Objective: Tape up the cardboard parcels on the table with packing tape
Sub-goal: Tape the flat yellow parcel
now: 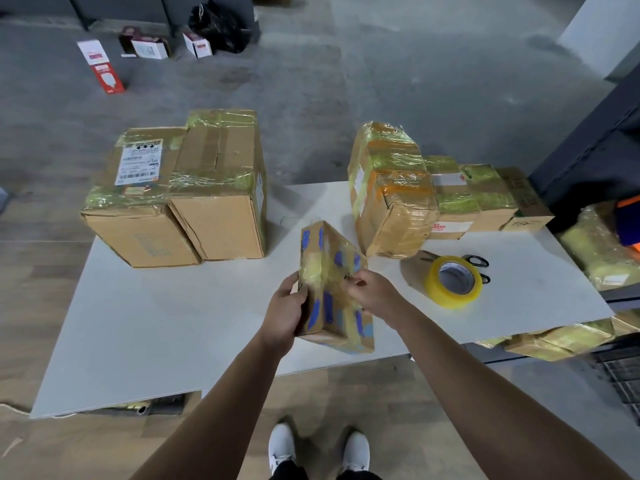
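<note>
Small parcel [330,271]: brown cardboard with blue marks and glossy tape, held tilted on edge over the near middle of the table [166,323]; I cannot tell if its lower end touches.
Left hand [285,306]: fingers curled round the parcel's left edge, gripping it.
Right hand [370,292]: fingers and thumb curled on the parcel's right face, pinching it.
Tape roll [465,294]: yellowish, lying right of the hands, touching black scissors [479,262] behind it.
Large boxes [180,199]: two side by side, far left, touching.
Wrapped parcel [391,192]: far right, leaning, with a row of smaller boxes [485,199] behind.
</note>
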Available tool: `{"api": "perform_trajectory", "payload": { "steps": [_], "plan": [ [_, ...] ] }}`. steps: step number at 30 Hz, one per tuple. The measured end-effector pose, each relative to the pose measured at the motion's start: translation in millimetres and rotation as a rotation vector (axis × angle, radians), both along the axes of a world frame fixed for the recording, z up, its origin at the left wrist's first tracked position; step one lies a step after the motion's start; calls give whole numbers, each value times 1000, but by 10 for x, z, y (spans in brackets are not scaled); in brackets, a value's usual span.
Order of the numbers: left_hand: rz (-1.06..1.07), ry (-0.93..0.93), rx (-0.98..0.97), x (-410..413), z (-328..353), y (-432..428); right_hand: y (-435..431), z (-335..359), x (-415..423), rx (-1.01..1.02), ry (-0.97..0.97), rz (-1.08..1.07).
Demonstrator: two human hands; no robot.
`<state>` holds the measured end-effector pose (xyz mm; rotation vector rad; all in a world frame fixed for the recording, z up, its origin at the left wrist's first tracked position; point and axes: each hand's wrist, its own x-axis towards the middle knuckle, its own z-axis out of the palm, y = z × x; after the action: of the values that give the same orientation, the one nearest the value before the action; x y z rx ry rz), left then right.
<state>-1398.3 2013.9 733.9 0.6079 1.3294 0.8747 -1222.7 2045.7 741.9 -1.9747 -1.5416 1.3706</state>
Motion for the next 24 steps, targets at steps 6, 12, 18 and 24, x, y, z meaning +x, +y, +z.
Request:
{"api": "perform_trajectory", "payload": {
  "steps": [6,12,18,24],
  "plan": [
    [-45,289,94,-67,-68,-61,-51,-297,147,-30,-166,72],
    [-247,602,83,-83,-303,25,-2,-349,119,-19,-291,215],
    [-347,840,-51,-147,-499,134,9,-362,84,-46,-345,283],
    [-678,1197,332,89,-389,-20,12,-362,26,-51,-406,411]
  ]
}}
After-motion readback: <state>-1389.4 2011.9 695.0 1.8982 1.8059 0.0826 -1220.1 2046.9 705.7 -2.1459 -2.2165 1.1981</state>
